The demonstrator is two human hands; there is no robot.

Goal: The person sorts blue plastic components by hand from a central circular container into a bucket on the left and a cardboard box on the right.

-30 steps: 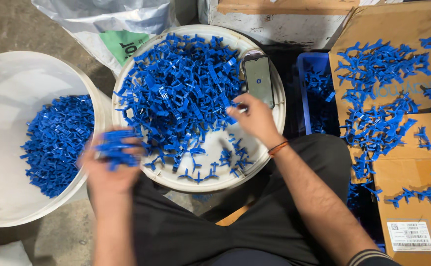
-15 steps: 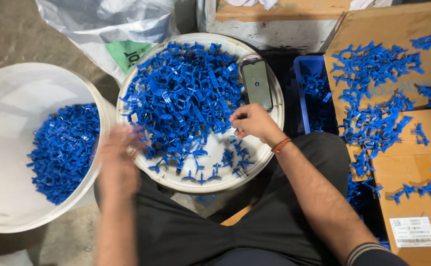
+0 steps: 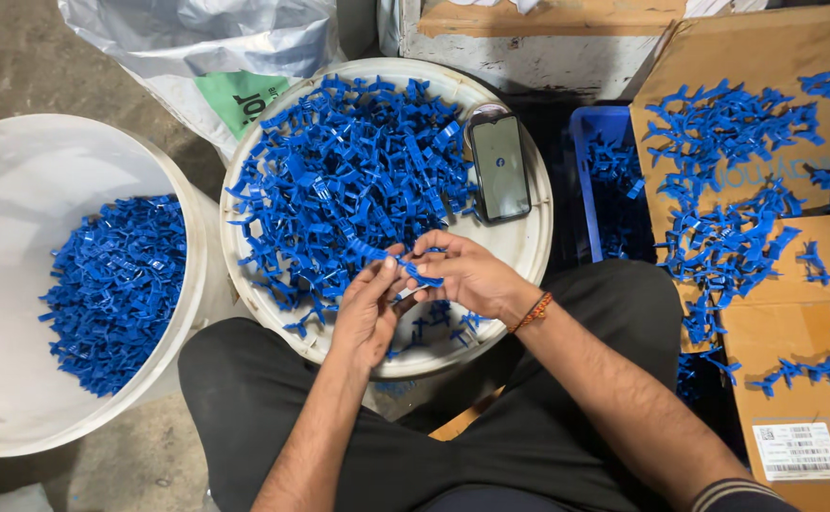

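While both hands meet over the near edge of the round white tray (image 3: 529, 242), the left hand (image 3: 366, 308) and the right hand (image 3: 462, 275) each pinch an end of one small blue plastic piece (image 3: 422, 276), fingers curled closed around it. That piece sits just above the tray's near rim, between the thumbs. An orange thread band (image 3: 534, 311) circles the right wrist. Under the hands, a few loose blue parts lie on the tray's bare near side; farther in, a thick heap of blue plastic parts (image 3: 339, 180) covers its middle and far-left side. A dark phone (image 3: 498, 167) lies flat by the tray's far-right edge. Left of the tray stands a white bucket (image 3: 17, 190) holding more blue parts against its right wall. To the right, cardboard sheets (image 3: 794, 332) carry scattered blue parts, with a blue crate (image 3: 595, 128) between them and the tray. Beyond the tray's far edge lies a crumpled plastic bag (image 3: 206, 43).
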